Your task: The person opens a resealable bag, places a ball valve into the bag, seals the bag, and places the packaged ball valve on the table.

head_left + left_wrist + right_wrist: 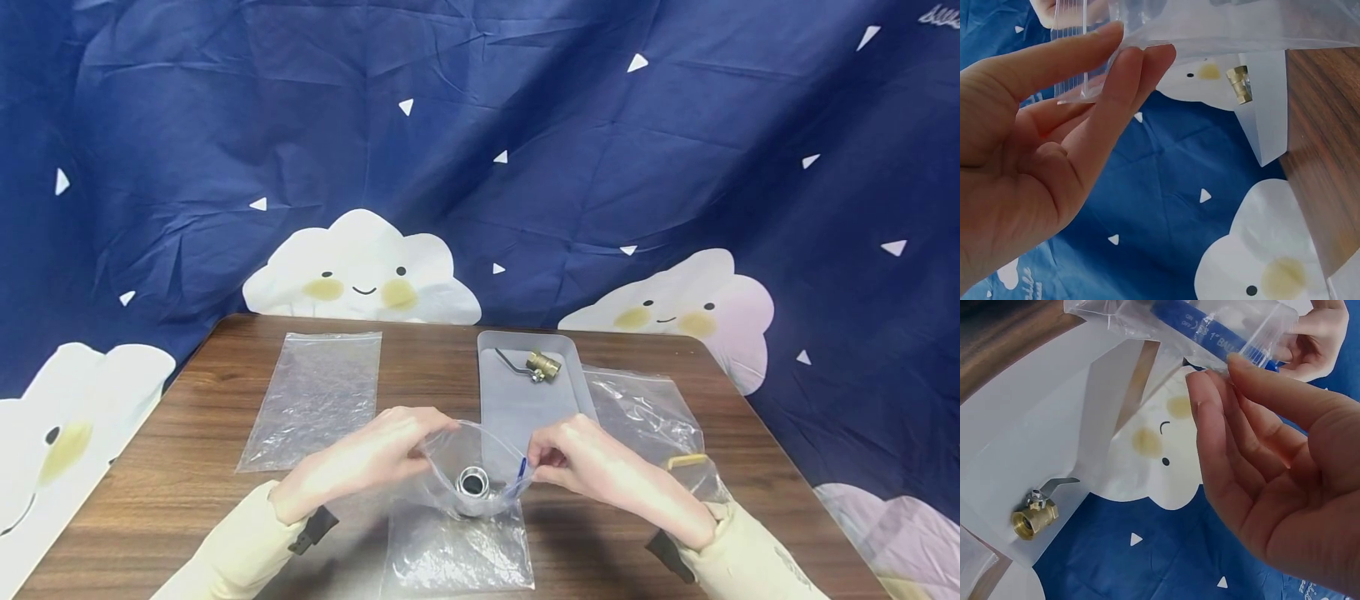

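Both hands pinch the mouth of a clear zip bag (441, 483), holding it spread above the table. My left hand (382, 450) grips its left edge between thumb and fingertips; the ribbed zip strip (1072, 75) shows there. On the opposite edge, my right hand (581, 458) pinches the plastic beside a blue handle (1207, 331). This handle belongs to a silver ball valve (472, 482) inside the bag, its round opening facing up. Most of the valve body is blurred by the plastic.
Behind the hands, a grey tray (498, 400) holds a brass ball valve (543, 365) with a grey lever. Flat zip bags lie at left (322, 400) and at front (457, 558). Another bag (645, 408) is at right, and a yellow handle (686, 460) shows by the right forearm.
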